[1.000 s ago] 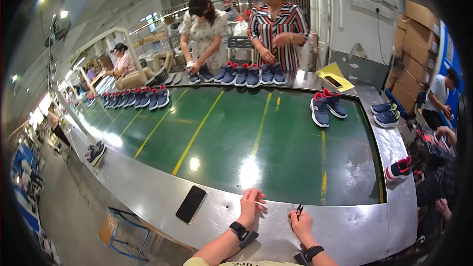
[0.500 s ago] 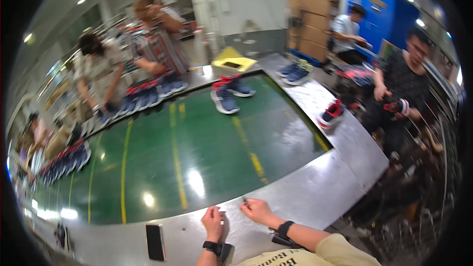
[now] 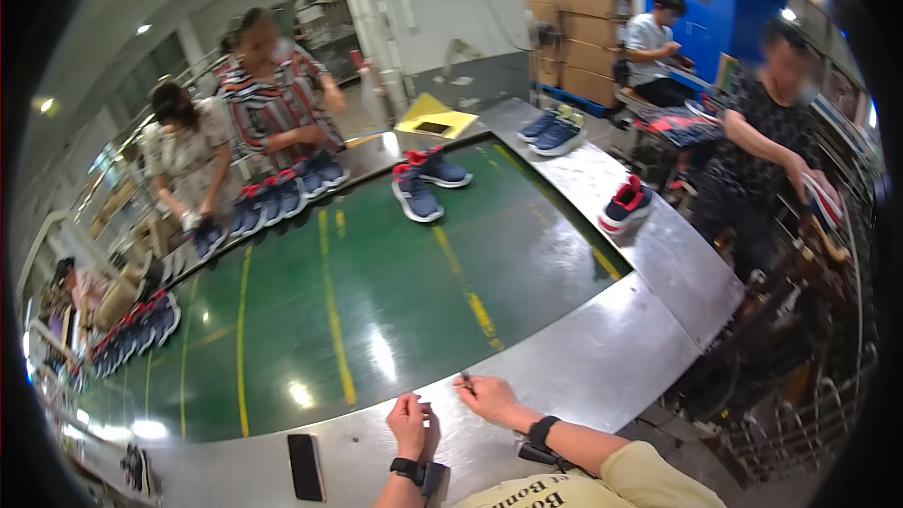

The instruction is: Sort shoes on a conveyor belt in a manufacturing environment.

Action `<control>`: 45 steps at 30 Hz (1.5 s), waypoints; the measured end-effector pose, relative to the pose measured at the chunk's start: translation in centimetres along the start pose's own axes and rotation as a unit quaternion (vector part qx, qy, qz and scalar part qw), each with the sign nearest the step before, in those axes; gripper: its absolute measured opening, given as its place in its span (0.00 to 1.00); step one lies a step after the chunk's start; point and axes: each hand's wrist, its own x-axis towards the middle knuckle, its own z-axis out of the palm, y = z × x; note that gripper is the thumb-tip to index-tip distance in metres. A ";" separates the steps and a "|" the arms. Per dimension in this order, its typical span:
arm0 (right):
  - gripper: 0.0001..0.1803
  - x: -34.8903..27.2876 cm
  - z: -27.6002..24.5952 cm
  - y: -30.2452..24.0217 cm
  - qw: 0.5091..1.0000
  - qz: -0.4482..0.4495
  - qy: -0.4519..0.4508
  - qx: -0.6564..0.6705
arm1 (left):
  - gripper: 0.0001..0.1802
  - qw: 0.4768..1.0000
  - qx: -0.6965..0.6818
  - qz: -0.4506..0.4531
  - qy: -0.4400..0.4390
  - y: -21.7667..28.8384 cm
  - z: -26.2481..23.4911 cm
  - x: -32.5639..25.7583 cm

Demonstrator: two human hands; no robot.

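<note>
1. Steel rim [image 3: 602, 357] of the green conveyor belt [image 3: 376, 292], bearing both hands at its near edge.
2. Right hand [image 3: 489, 400]: fingers pinched on a small dark pen-like tool [image 3: 467, 380], tip raised off the metal and pointing toward the belt.
3. Left hand [image 3: 409, 423]: loosely curled, fingertips together, resting on the rim just beside the right; whether anything sits inside, impossible to tell. Dark watch [image 3: 406, 468] at the wrist.
4. Black phone [image 3: 305, 466]: flat on the rim, left of the left hand, apart from it.
5. Tool relative to grip: held between thumb and forefinger near its lower end, most of the shaft projecting up and away.
6. Likely risks, as judgement: thin tool slipping from so light a pinch and rolling onto the belt; phone nudged off the curved rim by a forearm.
7. Nearest shoes: navy-and-red pair [image 3: 423, 183] far across the belt, single red shoe [image 3: 625, 207] on the right-hand rim, both well apart from either hand.
</note>
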 end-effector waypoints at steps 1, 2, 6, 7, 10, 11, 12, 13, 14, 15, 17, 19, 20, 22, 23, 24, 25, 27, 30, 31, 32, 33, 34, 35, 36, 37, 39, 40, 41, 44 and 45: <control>0.14 0.2 0.1 -0.3 1.000 -0.018 -0.013 0.011 | 0.09 1.000 0.012 0.008 0.003 -0.4 -0.5 0.0; 0.14 0.0 -0.1 -0.5 1.000 0.000 -0.026 0.008 | 0.11 1.000 0.021 0.004 0.005 -0.8 -0.7 0.0; 0.12 -0.6 -0.1 -0.2 0.998 0.033 -0.047 -0.008 | 0.14 0.997 0.073 -0.008 0.001 -1.0 -0.7 -0.5; 0.12 -0.5 -0.1 -0.1 0.998 0.019 -0.054 -0.005 | 0.14 0.998 0.068 -0.009 0.003 -1.0 -0.6 -0.4; 0.13 -0.3 -0.1 -0.3 0.996 0.043 -0.077 -0.012 | 0.15 0.996 0.088 -0.003 0.006 -0.9 -0.5 -0.5; 0.12 -0.4 -0.1 -0.3 0.997 0.041 -0.066 -0.009 | 0.14 0.996 0.091 -0.001 0.008 -0.9 -0.5 -0.7; 0.12 -0.6 -0.1 -0.2 0.998 0.040 -0.055 -0.006 | 0.14 0.996 0.089 -0.001 0.013 -0.8 -0.5 -0.8; 0.12 -0.9 -0.3 -0.3 0.998 0.037 -0.059 -0.007 | 0.14 0.996 0.092 0.001 0.010 -0.7 -0.5 -0.9; 0.11 -0.6 -0.4 -0.5 0.998 0.035 -0.058 -0.013 | 0.14 0.996 0.094 0.008 0.007 -0.5 -0.5 -0.4; 0.10 -0.2 -0.4 -0.5 0.998 0.032 -0.057 -0.019 | 0.14 0.996 0.088 0.009 0.009 -0.9 -0.5 -0.3; 0.10 -0.2 -0.2 0.0 0.998 0.023 -0.047 -0.019 | 0.15 0.996 0.085 0.014 0.012 -1.1 -0.3 -0.5; 0.10 -0.6 -0.1 0.3 0.999 0.016 -0.042 -0.022 | 0.15 0.996 0.088 0.018 0.010 -0.5 -0.1 -0.6; 0.10 -0.3 -0.1 0.1 0.999 0.021 -0.043 -0.026 | 0.15 0.995 0.096 0.024 0.008 -0.1 -0.2 -0.3; 0.11 -0.1 0.1 0.2 0.998 0.015 -0.052 -0.035 | 0.14 0.995 0.090 0.027 0.010 -1.0 -0.4 -0.3; 0.11 -0.3 0.4 0.4 0.998 0.015 -0.045 -0.035 | 0.14 0.995 0.092 0.027 0.004 -1.4 -0.6 -0.3; 0.11 -0.5 0.5 0.6 0.998 0.016 -0.040 -0.035 | 0.14 0.996 0.083 0.025 0.017 -1.3 -0.6 -0.4; 0.11 -0.4 0.5 0.7 0.998 0.006 -0.053 -0.040 | 0.14 0.994 0.099 0.039 0.009 -1.3 -0.6 -0.3; 0.10 -0.5 0.6 0.6 0.998 0.013 -0.045 -0.048 | 0.13 0.993 0.108 0.045 0.018 -0.8 -0.6 -0.4; 0.10 -0.7 0.7 0.7 0.996 0.009 -0.050 -0.072 | 0.13 0.986 0.138 0.083 0.034 -0.2 -0.9 -0.5; 0.10 -0.7 0.8 0.8 0.995 0.006 -0.039 -0.088 | 0.13 0.985 0.136 0.098 0.029 -0.2 -0.8 -0.5; 0.10 -0.7 0.8 1.1 0.995 0.000 -0.051 -0.088 | 0.13 0.984 0.134 0.115 0.022 0.0 -0.6 -0.4; 0.10 -0.7 0.9 1.5 0.997 0.004 -0.037 -0.068 | 0.13 0.985 0.136 0.104 0.017 0.1 -0.5 -0.3; 0.09 -0.7 1.0 1.8 0.999 0.009 -0.021 -0.048 | 0.13 0.985 0.136 0.100 0.027 0.2 -0.5 -0.4; 0.09 -0.8 0.9 1.8 0.998 -0.007 -0.019 -0.060 | 0.13 0.986 0.130 0.105 0.026 0.1 -0.4 -0.4; 0.09 -0.7 0.9 1.8 0.998 -0.009 -0.024 -0.058 | 0.13 0.986 0.125 0.110 0.023 0.1 -0.4 -0.5; 0.09 -0.6 0.9 1.7 0.998 -0.011 -0.030 -0.060 | 0.13 0.986 0.126 0.109 0.026 0.1 -0.5 -0.6; 0.09 -0.5 0.9 1.6 0.998 -0.011 -0.032 -0.061 | 0.13 0.985 0.134 0.108 0.028 -0.1 -0.4 -0.5; 0.09 -0.4 0.9 1.6 0.997 -0.026 -0.030 -0.063 | 0.13 0.984 0.135 0.109 0.027 -0.1 -0.5 -0.4; 0.09 -0.4 0.9 1.6 0.997 -0.039 -0.027 -0.066 | 0.13 0.984 0.141 0.110 0.025 -0.1 -0.5 -0.4; 0.09 -0.3 0.8 1.6 0.998 -0.032 -0.021 -0.052 | 0.13 0.984 0.145 0.104 0.018 0.2 -0.3 -0.3; 0.09 -0.4 0.8 1.6 0.998 -0.031 -0.018 -0.050 | 0.13 0.985 0.141 0.096 0.017 0.4 -0.3 -0.4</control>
